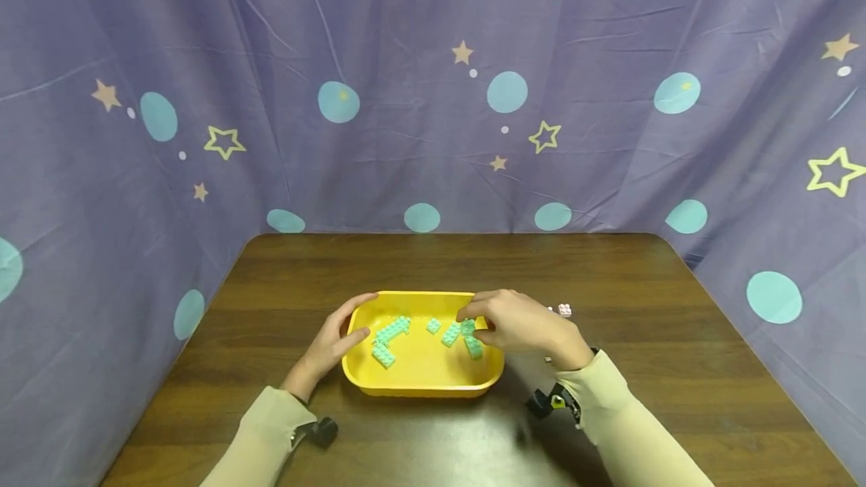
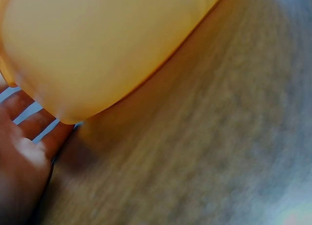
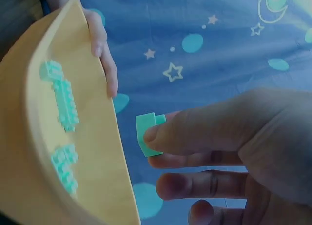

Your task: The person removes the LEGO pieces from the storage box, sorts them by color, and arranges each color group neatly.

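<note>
Head view: a yellow tray (image 1: pixel 422 389) sits on a wooden table (image 1: pixel 433 261), and both hands are at it. The left hand (image 1: pixel 331 338) holds the tray's left end, thumb over the rim and fingers along the outside of the wall. The right hand (image 1: pixel 514 323) is above the tray's right end, grasping a held green brick (image 3: pixel 144 125) between thumb and index finger (the right wrist view shows the pinch plainly, the other fingers loosely bent below it).

Inside the tray, toward its left end, lie a joined green strip (image 1: pixel 392 331) and, just nearer the tray's front, a studded green brick (image 1: pixel 383 355). A small green brick (image 1: pixel 434 325) is near the tray's middle; right of it lies an oblong green brick (image 1: pixel 450 334), and a further green brick (image 1: pixel 473 349) rests toward the right end. To the tray's right, on the table, is a pink brick (image 1: pixel 564 310). Behind the tray hangs a purple curtain (image 1: pixel 419 36) with stars and blue spots.
</note>
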The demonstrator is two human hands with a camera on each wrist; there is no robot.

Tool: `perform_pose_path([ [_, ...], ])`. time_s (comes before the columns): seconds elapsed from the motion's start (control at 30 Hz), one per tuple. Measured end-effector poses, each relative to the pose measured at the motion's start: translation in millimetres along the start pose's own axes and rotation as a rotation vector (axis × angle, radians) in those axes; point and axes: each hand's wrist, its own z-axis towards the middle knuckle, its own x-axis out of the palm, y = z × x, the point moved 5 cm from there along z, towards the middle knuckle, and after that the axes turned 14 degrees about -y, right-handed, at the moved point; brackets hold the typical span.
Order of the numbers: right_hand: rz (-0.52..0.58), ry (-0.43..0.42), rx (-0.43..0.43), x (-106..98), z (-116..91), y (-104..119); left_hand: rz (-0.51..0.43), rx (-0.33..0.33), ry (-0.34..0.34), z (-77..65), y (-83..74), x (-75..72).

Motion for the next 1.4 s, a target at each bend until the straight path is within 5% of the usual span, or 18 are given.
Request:
perform_pose_path([
  [0.47, -0.004, -0.068, 0.102, -7.9, -48.7, -36.9, 0.021, 0.000, 0.000, -0.5, 1.6, -2.9],
  [1.4, 0.090, 0.093, 0.114, 33.1, -92.1, -46.5, 0.010, -0.024, 0.014, 1.2, 0.4, -1.3],
])
